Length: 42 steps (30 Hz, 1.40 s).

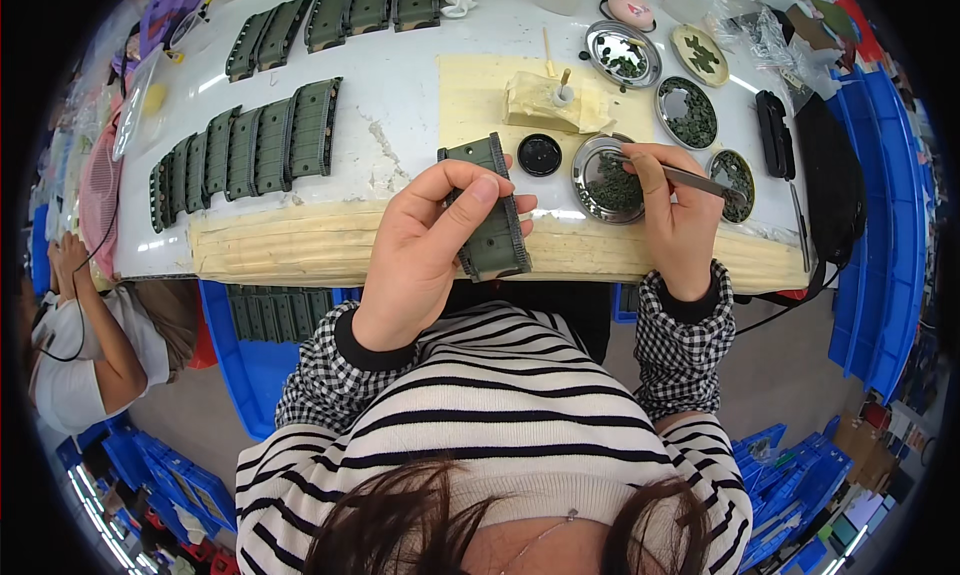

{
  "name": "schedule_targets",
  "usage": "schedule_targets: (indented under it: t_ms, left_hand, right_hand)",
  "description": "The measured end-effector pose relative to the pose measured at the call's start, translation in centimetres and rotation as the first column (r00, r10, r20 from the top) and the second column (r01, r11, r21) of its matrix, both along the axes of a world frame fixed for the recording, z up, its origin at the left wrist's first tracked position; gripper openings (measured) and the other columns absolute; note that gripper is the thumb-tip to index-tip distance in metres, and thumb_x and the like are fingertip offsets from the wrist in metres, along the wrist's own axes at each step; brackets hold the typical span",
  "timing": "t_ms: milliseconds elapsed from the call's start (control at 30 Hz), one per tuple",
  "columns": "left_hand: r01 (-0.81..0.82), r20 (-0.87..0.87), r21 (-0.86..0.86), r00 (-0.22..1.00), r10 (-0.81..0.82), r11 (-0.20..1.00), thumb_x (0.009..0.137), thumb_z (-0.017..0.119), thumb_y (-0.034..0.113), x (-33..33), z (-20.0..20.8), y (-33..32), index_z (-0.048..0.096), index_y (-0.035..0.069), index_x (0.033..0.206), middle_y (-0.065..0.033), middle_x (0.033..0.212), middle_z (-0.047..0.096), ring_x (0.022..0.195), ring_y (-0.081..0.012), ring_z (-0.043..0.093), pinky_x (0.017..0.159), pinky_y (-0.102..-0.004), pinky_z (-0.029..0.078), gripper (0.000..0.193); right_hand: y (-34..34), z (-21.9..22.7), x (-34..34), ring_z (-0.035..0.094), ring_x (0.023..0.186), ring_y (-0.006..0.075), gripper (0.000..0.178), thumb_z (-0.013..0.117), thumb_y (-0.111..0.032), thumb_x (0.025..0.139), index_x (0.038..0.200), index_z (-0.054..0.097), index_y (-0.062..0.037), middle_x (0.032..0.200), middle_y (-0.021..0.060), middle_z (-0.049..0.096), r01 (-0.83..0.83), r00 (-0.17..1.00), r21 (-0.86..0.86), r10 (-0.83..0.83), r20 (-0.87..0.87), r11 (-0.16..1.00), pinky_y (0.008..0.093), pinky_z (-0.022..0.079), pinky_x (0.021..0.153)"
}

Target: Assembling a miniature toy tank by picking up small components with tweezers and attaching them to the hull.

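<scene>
Olive-green rectangular panel (484, 230), plastic by its look, with dark toothed long edges — that's what the person has raised above the near edge of the white worktop (385, 95). From where I stand, the left hand (425, 240) is clamped on it, thumb across the front face, fingers passing behind and tips showing past the far edge. The right hand (680, 210) is well apart from it, pinching slim grey metal tweezers (705, 183) over a round silver metal dish (577, 178) of small dark-green bits (615, 190). I'd judge the panel light and stiff, easy for one hand; its flat face might slide a little under a dry thumb, whereas those toothed sides should give better purchase. Best hold it by both long edges, I'd say, pressing gently — the fine teeth could chip. Similar ribbed green panels (270, 140) stand in rows at left.
</scene>
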<state>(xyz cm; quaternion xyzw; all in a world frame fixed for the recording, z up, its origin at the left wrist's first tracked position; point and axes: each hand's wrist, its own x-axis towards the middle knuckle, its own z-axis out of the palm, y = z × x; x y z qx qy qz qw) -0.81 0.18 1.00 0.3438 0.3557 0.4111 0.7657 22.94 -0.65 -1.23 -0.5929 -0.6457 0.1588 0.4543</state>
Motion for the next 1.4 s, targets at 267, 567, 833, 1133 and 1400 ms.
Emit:
schedule_targets:
  t_ms: [267, 567, 833, 1133, 1400]
  left_hand:
    - [-0.005, 0.012, -0.018, 1.0, 0.005, 1.0, 0.1, 0.047, 0.018, 0.1, 0.1, 0.0, 0.054, 0.001, 0.098, -0.0162, 0.126, 0.053, 0.105, -0.0256, 0.062, 0.088, -0.0379, 0.056, 0.019]
    - [0.013, 0.019, -0.015, 1.0, -0.013, 1.0, 0.1, 0.047, 0.018, 0.1, -0.1, 0.0, 0.054, 0.001, 0.098, -0.0163, 0.127, 0.052, 0.105, -0.0258, 0.062, 0.088, -0.0378, 0.055, 0.019]
    - [0.084, -0.02, -0.008, 0.996, -0.084, 0.996, 0.1, 0.05, 0.022, 0.5, 0.1, 0.1, 0.057, 0.001, 0.097, -0.0083, 0.103, 0.062, 0.091, -0.015, 0.062, 0.079, -0.028, 0.053, 0.022]
    - [0.166, -0.017, 0.044, 0.986, -0.165, 0.985, 0.101, 0.048, 0.026, 0.6, -0.1, 0.6, 0.057, 0.003, 0.095, 0.0001, 0.088, 0.059, 0.079, -0.005, 0.055, 0.071, -0.0191, 0.047, 0.025]
    - [0.111, 0.236, -0.193, 0.97, -0.064, 0.975, 0.099, 0.051, 0.024, 0.4, -0.5, 0.4, 0.06, 0.003, 0.099, -0.003, 0.095, 0.062, 0.083, -0.0092, 0.061, 0.074, -0.0239, 0.052, 0.023]
  right_hand:
    - [-0.1, -0.2, 0.5, 0.066, 0.077, 0.0156, 0.019, 0.056, -0.01, 0.095, 0.097, 0.066, 0.0059, 0.088, 0.0115, 0.068, -0.021, 0.998, -0.031, 0.023, 0.061, 0.999, 0.0243, 0.049, 0.068]
    - [0.2, -0.5, 0.0, 0.06, 0.069, 0.0232, 0.014, 0.061, -0.01, 0.09, 0.093, 0.067, 0.002, 0.081, 0.0134, 0.065, -0.013, 1.0, 0.019, 0.013, -0.007, 1.0, 0.0306, 0.047, 0.064]
    - [-0.9, 4.5, -1.9, 0.058, 0.069, 0.0239, 0.021, 0.073, -0.01, 0.076, 0.094, 0.069, -0.0013, 0.08, 0.009, 0.065, -0.324, 0.94, 0.207, 0.289, 0.181, 0.923, 0.0307, 0.047, 0.062]
    - [-0.4, 5.3, -3.9, 0.059, 0.074, 0.0262, 0.033, 0.07, -0.024, 0.075, 0.099, 0.068, -0.0014, 0.085, 0.0097, 0.065, -0.552, 0.811, 0.199, 0.466, 0.353, 0.81, 0.0342, 0.048, 0.065]
    - [-1.9, 5.0, -4.9, 0.066, 0.088, 0.0279, 0.037, 0.073, -0.02, 0.071, 0.102, 0.068, -0.0009, 0.098, 0.0135, 0.065, -0.49, 0.864, 0.202, 0.442, 0.243, 0.848, 0.0361, 0.056, 0.08]
